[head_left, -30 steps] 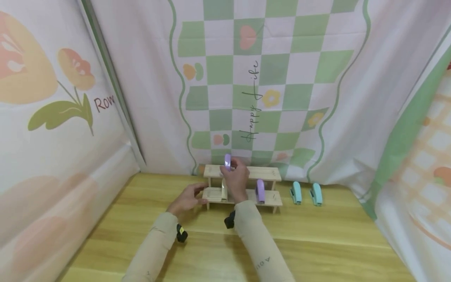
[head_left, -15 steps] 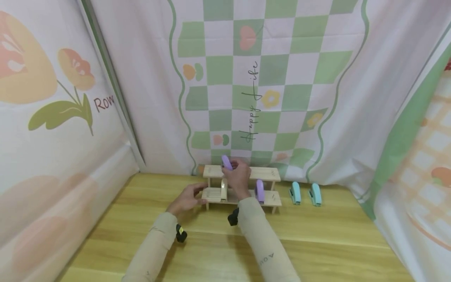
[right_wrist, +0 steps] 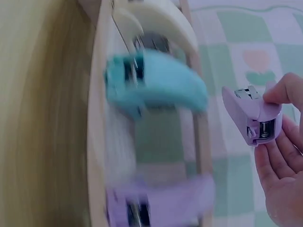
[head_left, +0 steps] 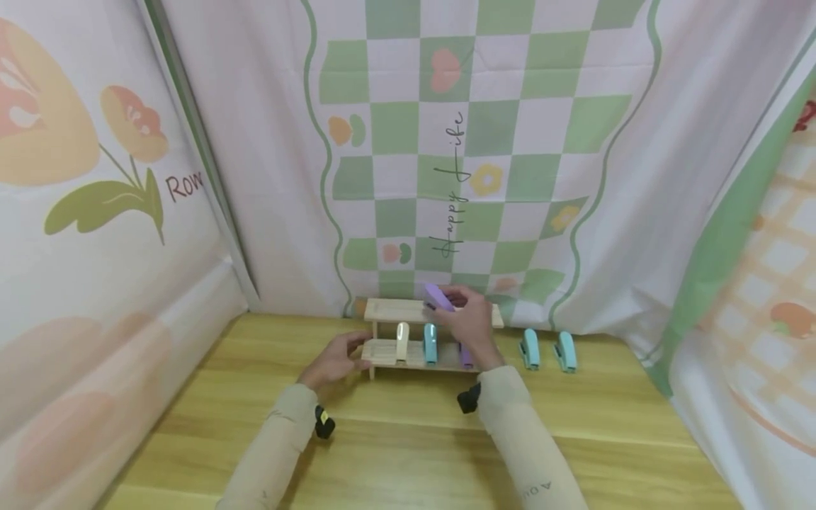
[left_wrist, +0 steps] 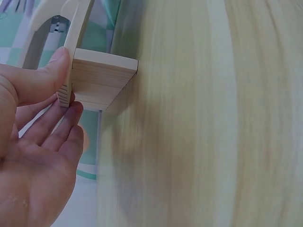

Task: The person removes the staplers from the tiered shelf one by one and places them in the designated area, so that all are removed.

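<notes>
My right hand (head_left: 470, 320) holds a purple stapler (right_wrist: 253, 113) between thumb and fingers, tilted above the top tier of a small two-tier wooden stand (head_left: 389, 309). With thumb above and fingers beneath, my left hand (left_wrist: 42, 123) pinches the left end of the stand's lower tier. On that lower tier stand a cream stapler (head_left: 402, 343), a light blue stapler (head_left: 430, 344) and a second purple stapler (head_left: 467, 356). My right hand and wrist partly cover this second purple one in the head view.
Two more light blue staplers, a nearer one (head_left: 530, 349) and a farther one (head_left: 566, 352), stand on the wooden table (head_left: 395, 439) right of the stand. A checked cloth (head_left: 440, 170) hangs directly behind the stand. Printed cloth walls enclose both sides.
My right hand has moved right with the purple stapler, which now tilts more. The light blue stapler on the lower tier has come into sight. My left hand keeps its grip on the stand.
</notes>
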### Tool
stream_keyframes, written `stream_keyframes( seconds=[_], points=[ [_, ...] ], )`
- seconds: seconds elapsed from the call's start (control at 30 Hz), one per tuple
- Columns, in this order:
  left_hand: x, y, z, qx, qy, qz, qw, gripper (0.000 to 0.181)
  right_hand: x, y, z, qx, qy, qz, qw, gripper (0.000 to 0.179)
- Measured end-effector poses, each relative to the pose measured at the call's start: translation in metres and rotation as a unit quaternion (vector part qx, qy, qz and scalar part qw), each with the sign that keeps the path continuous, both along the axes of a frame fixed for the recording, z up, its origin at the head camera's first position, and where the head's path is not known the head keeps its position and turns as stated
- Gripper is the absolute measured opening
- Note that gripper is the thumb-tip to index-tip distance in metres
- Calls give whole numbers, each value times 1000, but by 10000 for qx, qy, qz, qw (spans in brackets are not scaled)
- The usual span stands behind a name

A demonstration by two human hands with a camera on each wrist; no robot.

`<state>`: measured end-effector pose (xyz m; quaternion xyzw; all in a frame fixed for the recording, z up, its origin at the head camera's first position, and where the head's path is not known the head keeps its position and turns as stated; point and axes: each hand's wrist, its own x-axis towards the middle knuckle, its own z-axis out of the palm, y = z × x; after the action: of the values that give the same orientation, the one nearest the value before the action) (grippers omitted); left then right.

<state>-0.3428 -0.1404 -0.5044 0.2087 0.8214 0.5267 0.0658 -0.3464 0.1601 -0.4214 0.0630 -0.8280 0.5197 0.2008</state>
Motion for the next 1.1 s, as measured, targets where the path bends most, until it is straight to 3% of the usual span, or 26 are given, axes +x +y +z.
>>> stream_keyframes(
  seconds=[0.43, 0.53, 0.83, 1.1],
  points=[
    [2, -1, 1, -80, -55, 75, 9999, 66, 31, 118, 6, 900, 272, -824, 9922, 37],
    [2, -3, 1, -55, -57, 151, 9999, 65, 40, 146, 3, 1119, 215, -955, 9889, 39],
    [1, -2, -3, 24, -51, -84, 9999, 66, 73, 228, -14, 1753, 103, -1521, 9726, 42],
    [-2, -2, -6, 74, 38, -139, 9999, 65, 79, 271, -43, 1182, -384, -2187, 9678, 43]
  ],
)
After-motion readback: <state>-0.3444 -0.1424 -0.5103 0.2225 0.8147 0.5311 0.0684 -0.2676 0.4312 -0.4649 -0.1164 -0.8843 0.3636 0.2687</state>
